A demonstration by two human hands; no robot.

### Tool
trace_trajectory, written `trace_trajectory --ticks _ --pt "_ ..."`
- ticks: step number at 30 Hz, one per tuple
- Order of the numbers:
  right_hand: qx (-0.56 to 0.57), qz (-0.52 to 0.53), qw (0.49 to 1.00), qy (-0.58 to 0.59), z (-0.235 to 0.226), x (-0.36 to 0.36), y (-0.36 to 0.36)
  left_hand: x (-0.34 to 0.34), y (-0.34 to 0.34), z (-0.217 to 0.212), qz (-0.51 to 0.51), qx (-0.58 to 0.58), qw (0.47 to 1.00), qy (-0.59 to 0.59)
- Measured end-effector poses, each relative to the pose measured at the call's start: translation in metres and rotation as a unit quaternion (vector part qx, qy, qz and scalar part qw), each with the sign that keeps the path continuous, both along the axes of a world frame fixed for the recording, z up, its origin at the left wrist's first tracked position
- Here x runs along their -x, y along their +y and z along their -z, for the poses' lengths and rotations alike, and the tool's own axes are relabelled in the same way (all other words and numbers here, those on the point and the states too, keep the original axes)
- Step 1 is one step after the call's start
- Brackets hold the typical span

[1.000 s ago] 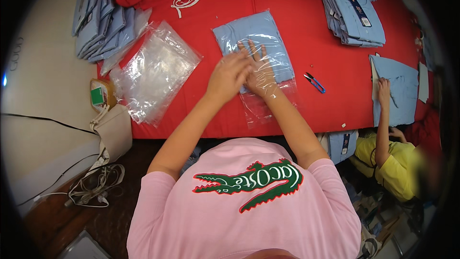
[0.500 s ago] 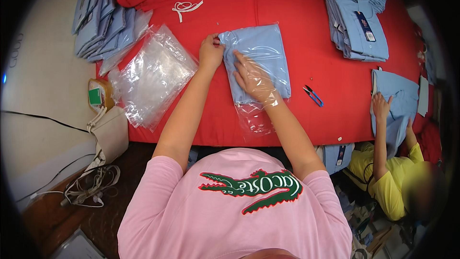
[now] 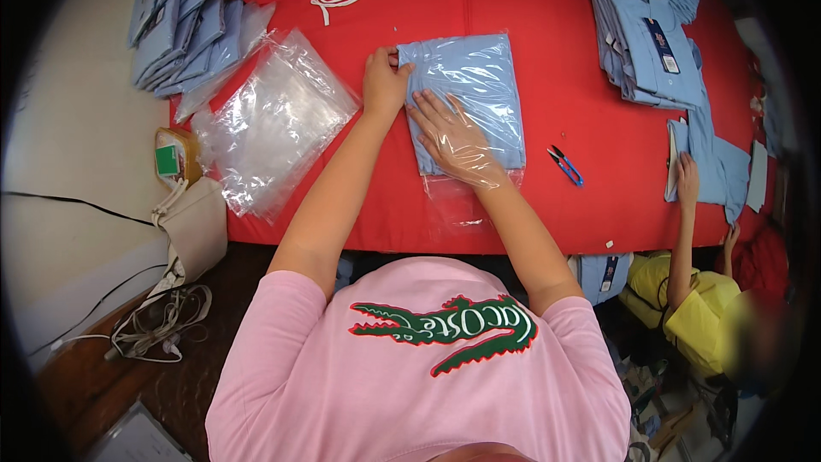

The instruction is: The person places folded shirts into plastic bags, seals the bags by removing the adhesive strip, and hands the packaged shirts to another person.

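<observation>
A folded light blue shirt (image 3: 479, 77) lies on the red-covered table in front of me, inside a clear plastic bag (image 3: 453, 197) whose loose end hangs toward me. My left hand (image 3: 385, 84) pinches the far left corner of the bagged shirt between thumb and fingers. Flat on the shirt rests my right hand (image 3: 453, 139), its fingers stretched out and slightly apart; the clear film appears to cover it down to the wrist. Left of these, a stack of clear plastic bags (image 3: 286, 124) lies close to my left forearm.
Bagged blue shirts (image 3: 184, 34) are piled at the far left. Blue-handled thread snips (image 3: 565, 166) lie right of the bag. Folded shirts with a tag (image 3: 650, 51) stand at the far right. A co-worker in yellow (image 3: 697, 316) handles a blue garment (image 3: 714, 171). White tape (image 3: 338, 0) lies farther back.
My left hand stays at the bag's corner while my right hand's fingers lie flatter on the shirt. The co-worker's garment has been spread or shifted across the table.
</observation>
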State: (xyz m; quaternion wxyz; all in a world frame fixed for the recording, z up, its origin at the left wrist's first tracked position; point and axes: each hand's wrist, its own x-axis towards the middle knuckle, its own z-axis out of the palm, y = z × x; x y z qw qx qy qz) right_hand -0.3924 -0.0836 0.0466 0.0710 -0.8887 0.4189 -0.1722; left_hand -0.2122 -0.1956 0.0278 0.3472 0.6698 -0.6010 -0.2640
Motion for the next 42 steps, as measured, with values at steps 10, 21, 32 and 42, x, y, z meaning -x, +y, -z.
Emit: trace_trajectory --ticks 10,21,32,42 --pt "-0.127 0.174 0.976 -0.02 0.006 0.017 0.131 0.019 0.019 -0.029 -0.017 0.065 0.993 -0.101" --pt "-0.212 0.1 0.972 -0.018 -0.035 0.039 0.184 0.04 0.059 -0.026 0.148 0.004 0.946 -0.288" --pt "-0.027 0.068 0.983 0.169 -0.045 0.177 0.156 -0.047 0.226 -0.036 0.518 0.0 0.824 -0.23" --pt "-0.096 0.007 0.995 0.031 -0.035 0.147 0.123 -0.045 0.252 -0.034 0.438 0.008 0.876 -0.201"
